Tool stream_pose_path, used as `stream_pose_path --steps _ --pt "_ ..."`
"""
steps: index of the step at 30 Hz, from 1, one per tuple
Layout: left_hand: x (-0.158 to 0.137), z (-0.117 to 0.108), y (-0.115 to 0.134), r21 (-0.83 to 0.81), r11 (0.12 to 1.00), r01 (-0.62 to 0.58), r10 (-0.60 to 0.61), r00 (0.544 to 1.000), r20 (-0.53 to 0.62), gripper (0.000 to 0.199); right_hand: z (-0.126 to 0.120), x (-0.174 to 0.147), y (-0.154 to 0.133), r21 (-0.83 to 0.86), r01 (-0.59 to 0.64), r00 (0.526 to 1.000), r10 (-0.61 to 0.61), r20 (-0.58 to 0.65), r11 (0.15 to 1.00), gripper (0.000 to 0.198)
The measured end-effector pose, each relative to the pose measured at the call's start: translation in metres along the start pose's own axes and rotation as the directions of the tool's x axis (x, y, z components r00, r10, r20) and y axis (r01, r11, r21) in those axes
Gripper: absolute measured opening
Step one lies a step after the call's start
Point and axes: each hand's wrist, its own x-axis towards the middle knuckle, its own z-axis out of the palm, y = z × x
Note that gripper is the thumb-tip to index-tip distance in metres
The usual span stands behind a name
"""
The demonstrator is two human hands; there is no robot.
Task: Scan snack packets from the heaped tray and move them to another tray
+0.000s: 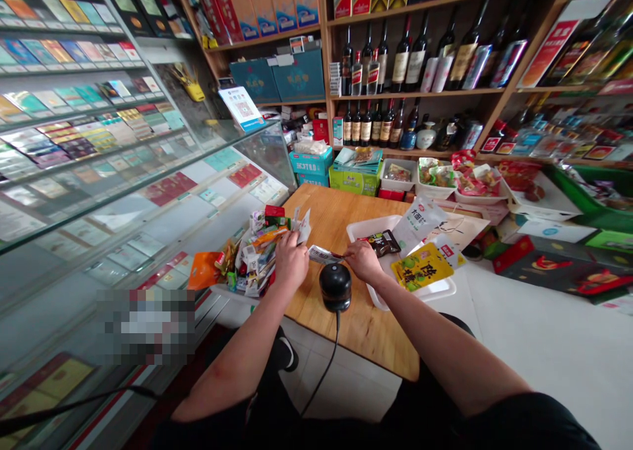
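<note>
My left hand (291,262) is closed on a pale packet (304,227) that sticks up above its fingers. Between my hands lies a slim snack packet (324,255) with dark lettering on white; my right hand (363,262) pinches its right end. Just in front of that packet stands a black domed barcode scanner (335,288) with a cable running down toward me. A heap of small snack packets (252,255) fills a tray beside my left hand. Close to my right hand, a white tray (353,229) holds a dark packet (383,242), a yellow pouch (420,266) and a white pouch (418,222).
The wooden table (316,202) stands beside a glass display counter (208,166) on the left. Behind it are stacked boxes (356,178), bins of snacks (438,173) and shelves of bottles (400,61). More boxes (554,265) sit on the right.
</note>
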Motion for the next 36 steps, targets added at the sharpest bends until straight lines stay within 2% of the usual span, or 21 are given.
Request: stream_pose_path --steps 6,13,20,24,26,28,31,33,34,36 --pt "0.005 -0.017 0.011 -0.01 1.0 -0.015 0.015 0.999 -0.041 0.016 -0.001 -0.001 0.0 0.018 -0.004 0.999 0.004 -0.035 1.0 0.016" --pt "0.021 -0.036 0.033 -0.09 0.995 -0.049 0.043 0.997 -0.068 0.015 -0.013 -0.004 0.001 0.078 -0.035 0.993 0.044 -0.106 0.996 0.019" --pt "0.03 -0.04 0.061 -0.159 0.986 -0.059 0.048 0.996 -0.071 0.017 -0.047 -0.025 0.007 0.212 -0.13 0.964 0.174 -0.201 0.968 0.02" --pt "0.032 -0.04 0.086 -0.249 0.962 -0.115 0.106 0.993 -0.05 0.018 -0.071 -0.044 0.015 0.249 -0.265 0.941 0.306 -0.145 0.931 0.022" --pt "0.032 -0.038 0.101 -0.27 0.953 -0.139 0.133 0.99 -0.041 0.019 -0.079 -0.052 0.022 0.316 -0.365 0.911 0.405 -0.072 0.876 0.021" --pt "0.03 -0.035 0.116 -0.289 0.944 -0.16 0.156 0.987 -0.035 0.019 -0.084 -0.058 0.03 0.445 -0.461 0.861 0.509 0.015 0.768 0.018" --pt "0.027 -0.027 0.135 -0.321 0.929 -0.184 0.185 0.982 -0.028 0.018 -0.086 -0.064 0.045 0.693 -0.545 0.759 0.629 0.168 0.472 0.015" --pt "0.023 -0.02 0.148 -0.342 0.919 -0.196 0.204 0.979 -0.015 0.018 -0.086 -0.066 0.054 0.769 -0.55 0.718 0.655 0.236 0.325 0.017" --pt "0.021 -0.016 0.154 -0.35 0.915 -0.2 0.212 0.977 -0.004 0.019 -0.086 -0.067 0.058 0.782 -0.547 0.712 0.658 0.246 0.299 0.019" --pt "0.015 -0.008 0.166 -0.363 0.909 -0.203 0.23 0.973 0.031 0.019 -0.088 -0.067 0.065 0.788 -0.536 0.713 0.661 0.232 0.302 0.022"
